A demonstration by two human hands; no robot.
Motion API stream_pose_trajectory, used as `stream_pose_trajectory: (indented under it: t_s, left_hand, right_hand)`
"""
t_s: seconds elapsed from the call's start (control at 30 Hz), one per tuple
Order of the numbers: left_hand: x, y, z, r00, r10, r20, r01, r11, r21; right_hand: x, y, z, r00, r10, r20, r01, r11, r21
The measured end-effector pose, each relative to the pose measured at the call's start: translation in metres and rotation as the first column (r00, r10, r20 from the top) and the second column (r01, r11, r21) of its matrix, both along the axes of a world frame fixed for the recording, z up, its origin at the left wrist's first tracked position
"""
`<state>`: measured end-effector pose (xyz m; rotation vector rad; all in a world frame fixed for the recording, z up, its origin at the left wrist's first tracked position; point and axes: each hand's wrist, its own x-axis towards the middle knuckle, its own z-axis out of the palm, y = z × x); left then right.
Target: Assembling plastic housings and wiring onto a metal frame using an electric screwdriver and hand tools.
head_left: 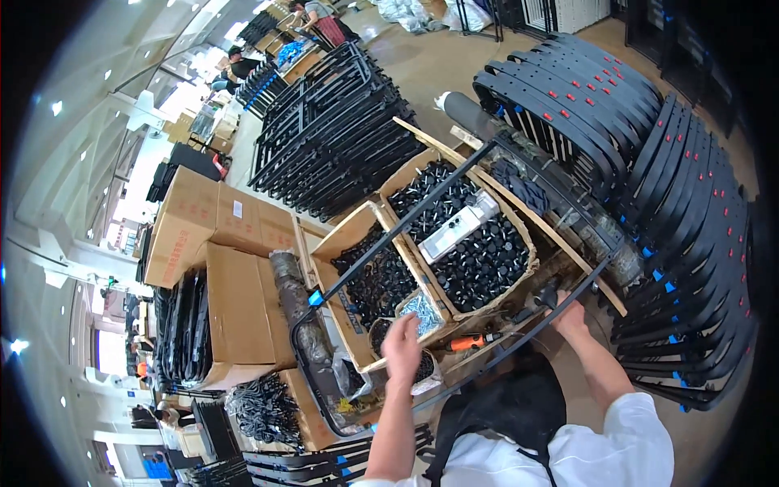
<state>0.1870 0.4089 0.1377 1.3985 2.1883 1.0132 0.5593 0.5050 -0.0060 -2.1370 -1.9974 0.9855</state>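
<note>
My left hand (401, 351) is at the near end of the wooden bin, by the small heap of silver screws (420, 313). Its fingers are drawn together, and what they hold, if anything, is hidden. My right hand (570, 315) is closed at the near right side of a black tubular frame (454, 178), around or against a dark object (547, 294) I cannot make out. The frame lies slantwise across the bins. Between my hands rests an orange and black hand tool (469, 342).
Black round-headed feet (483, 272) fill the right bin, with a white slotted piece (458, 227) on top. Smaller dark parts (381, 272) fill the left bin. Curved black frames (682, 203) stand stacked at right, cardboard boxes (243, 296) at left. A person (315, 16) works far off.
</note>
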Motion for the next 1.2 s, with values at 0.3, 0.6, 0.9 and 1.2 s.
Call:
stream_pose_trajectory:
  t_s: [0.3,0.6,0.9,1.2]
  left_hand:
    - [0.203,0.164,-0.014,0.558,-0.559,0.613,0.589,0.787,0.181]
    - [0.365,0.212,0.057,-0.114,-0.590,0.799,0.782,0.443,0.439]
    - [0.376,0.241,0.025,-0.123,-0.500,0.857,0.704,0.564,0.430]
    - [0.376,0.241,0.017,-0.110,-0.500,0.859,0.718,0.558,0.417]
  right_hand:
    - [0.126,-0.051,0.142,0.996,-0.010,-0.085,0.000,0.993,-0.115]
    - [0.164,0.038,0.268,0.997,-0.072,-0.003,0.072,0.993,0.091]
    - [0.152,0.084,0.266,0.996,-0.083,-0.033,0.080,0.993,-0.082]
    - [0.150,0.090,0.261,0.997,-0.044,0.058,0.052,0.988,-0.144]
